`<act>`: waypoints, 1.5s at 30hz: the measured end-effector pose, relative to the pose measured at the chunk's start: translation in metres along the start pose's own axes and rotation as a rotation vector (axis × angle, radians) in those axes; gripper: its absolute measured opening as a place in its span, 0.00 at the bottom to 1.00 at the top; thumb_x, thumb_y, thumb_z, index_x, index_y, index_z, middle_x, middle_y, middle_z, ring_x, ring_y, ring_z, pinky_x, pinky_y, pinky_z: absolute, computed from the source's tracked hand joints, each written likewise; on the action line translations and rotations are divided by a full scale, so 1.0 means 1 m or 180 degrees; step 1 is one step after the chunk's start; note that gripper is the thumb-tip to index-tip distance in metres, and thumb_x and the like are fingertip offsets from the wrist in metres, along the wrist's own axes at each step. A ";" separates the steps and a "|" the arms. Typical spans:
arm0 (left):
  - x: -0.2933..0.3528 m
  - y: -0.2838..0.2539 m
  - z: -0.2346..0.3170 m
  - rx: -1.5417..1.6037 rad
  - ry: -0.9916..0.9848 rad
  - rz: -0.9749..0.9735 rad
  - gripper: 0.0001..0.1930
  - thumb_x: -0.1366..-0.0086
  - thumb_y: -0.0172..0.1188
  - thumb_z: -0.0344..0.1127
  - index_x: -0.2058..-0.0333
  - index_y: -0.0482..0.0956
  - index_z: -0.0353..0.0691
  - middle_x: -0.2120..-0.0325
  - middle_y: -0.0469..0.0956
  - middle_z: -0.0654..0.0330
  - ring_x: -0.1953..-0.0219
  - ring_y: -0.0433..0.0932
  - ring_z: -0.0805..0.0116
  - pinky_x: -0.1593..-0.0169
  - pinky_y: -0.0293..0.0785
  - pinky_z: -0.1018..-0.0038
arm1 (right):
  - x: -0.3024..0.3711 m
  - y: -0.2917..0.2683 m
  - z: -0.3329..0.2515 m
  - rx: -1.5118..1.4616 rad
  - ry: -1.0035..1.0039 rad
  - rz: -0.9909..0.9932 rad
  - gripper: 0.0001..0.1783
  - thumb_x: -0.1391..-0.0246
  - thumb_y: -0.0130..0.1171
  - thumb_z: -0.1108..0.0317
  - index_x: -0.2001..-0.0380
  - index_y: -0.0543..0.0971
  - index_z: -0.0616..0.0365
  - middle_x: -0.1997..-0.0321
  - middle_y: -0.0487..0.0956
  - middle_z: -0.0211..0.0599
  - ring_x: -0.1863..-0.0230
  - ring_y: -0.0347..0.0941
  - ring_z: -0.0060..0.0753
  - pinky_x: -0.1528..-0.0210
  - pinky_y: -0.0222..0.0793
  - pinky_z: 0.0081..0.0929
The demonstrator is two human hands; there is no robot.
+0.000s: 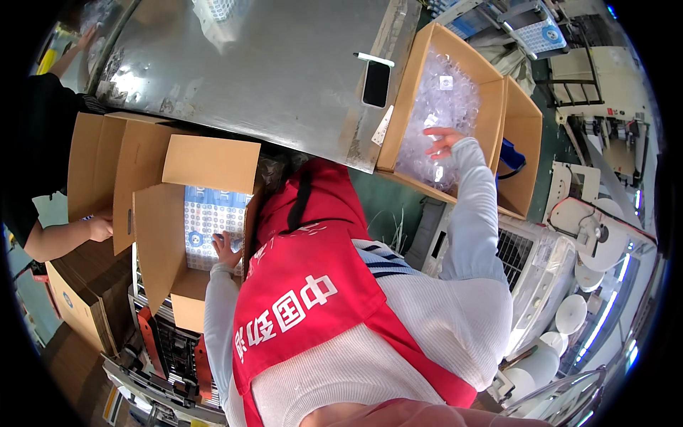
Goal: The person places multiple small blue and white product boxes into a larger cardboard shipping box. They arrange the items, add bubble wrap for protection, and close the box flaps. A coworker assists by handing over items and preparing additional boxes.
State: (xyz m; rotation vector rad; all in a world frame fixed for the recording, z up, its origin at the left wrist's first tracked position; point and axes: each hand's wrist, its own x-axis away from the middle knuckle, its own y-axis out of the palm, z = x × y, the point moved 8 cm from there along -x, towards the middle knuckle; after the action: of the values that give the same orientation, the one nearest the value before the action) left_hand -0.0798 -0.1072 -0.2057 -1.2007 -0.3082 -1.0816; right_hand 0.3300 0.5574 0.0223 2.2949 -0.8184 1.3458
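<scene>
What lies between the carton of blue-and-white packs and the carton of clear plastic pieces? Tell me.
Between the left carton and right carton, the head view shows the person's red apron, a corner of the metal table and some green floor.

Open room over metal tabletop point(263, 89), phone point(376, 84) near its edge, carton flaps point(211, 162) around left hand point(225, 250)
</scene>
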 end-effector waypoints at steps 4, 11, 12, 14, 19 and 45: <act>0.009 0.008 0.002 0.0097 0.0009 0.0121 0.58 0.51 0.67 0.55 0.31 0.36 0.46 0.34 0.20 0.34 0.33 0.19 0.29 0.33 0.36 0.44 | 0.067 0.044 -0.107 0.0280 -0.1072 -0.0070 0.30 0.46 0.53 0.79 0.38 0.66 0.55 0.33 0.59 0.36 0.51 0.76 0.42 0.54 0.78 0.36; 0.026 -0.011 0.039 -0.0610 -0.0056 0.0452 0.67 0.59 0.63 0.74 0.34 0.42 0.32 0.36 0.35 0.26 0.32 0.34 0.29 0.32 0.44 0.48 | 0.097 0.429 -0.198 0.1262 -0.2225 -0.2587 0.26 0.42 0.52 0.77 0.39 0.67 0.61 0.33 0.56 0.37 0.53 0.77 0.38 0.55 0.78 0.32; 0.027 -0.012 0.045 -0.0658 -0.0347 0.0288 0.66 0.58 0.63 0.73 0.32 0.39 0.37 0.33 0.30 0.33 0.32 0.30 0.31 0.35 0.47 0.43 | 0.087 0.484 -0.183 0.1545 -0.2003 -0.2998 0.29 0.42 0.54 0.70 0.37 0.63 0.58 0.31 0.53 0.36 0.48 0.74 0.38 0.52 0.76 0.34; 0.043 -0.027 0.066 -0.0330 -0.0649 0.0048 0.66 0.59 0.65 0.70 0.31 0.36 0.44 0.31 0.25 0.45 0.30 0.25 0.39 0.35 0.47 0.40 | 0.059 0.561 -0.148 0.2301 -0.1557 -0.3280 0.35 0.40 0.54 0.61 0.33 0.56 0.53 0.28 0.49 0.35 0.40 0.67 0.39 0.46 0.72 0.37; 0.057 -0.011 0.066 0.0009 -0.0674 0.0169 0.60 0.56 0.65 0.66 0.31 0.40 0.52 0.30 0.26 0.54 0.29 0.23 0.47 0.35 0.42 0.38 | -0.053 0.602 -0.068 0.2450 -0.0140 -0.2728 0.43 0.37 0.48 0.47 0.29 0.40 0.47 0.26 0.44 0.35 0.29 0.48 0.40 0.35 0.59 0.43; 0.116 -0.392 0.259 0.0585 -0.0074 0.3154 0.13 0.38 0.56 0.32 0.55 0.77 0.36 0.63 0.77 0.52 0.63 0.79 0.56 0.59 0.76 0.68 | -0.257 0.495 -0.601 0.5534 -0.4760 0.0070 0.61 0.79 0.75 0.75 0.36 0.57 0.45 0.35 0.61 0.43 0.33 0.55 0.51 0.33 0.52 0.44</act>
State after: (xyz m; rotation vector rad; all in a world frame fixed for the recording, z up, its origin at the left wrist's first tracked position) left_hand -0.2522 0.0708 0.2100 -1.0018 0.1751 -0.1693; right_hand -0.4861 0.5933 0.0949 4.5238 0.5938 -0.5208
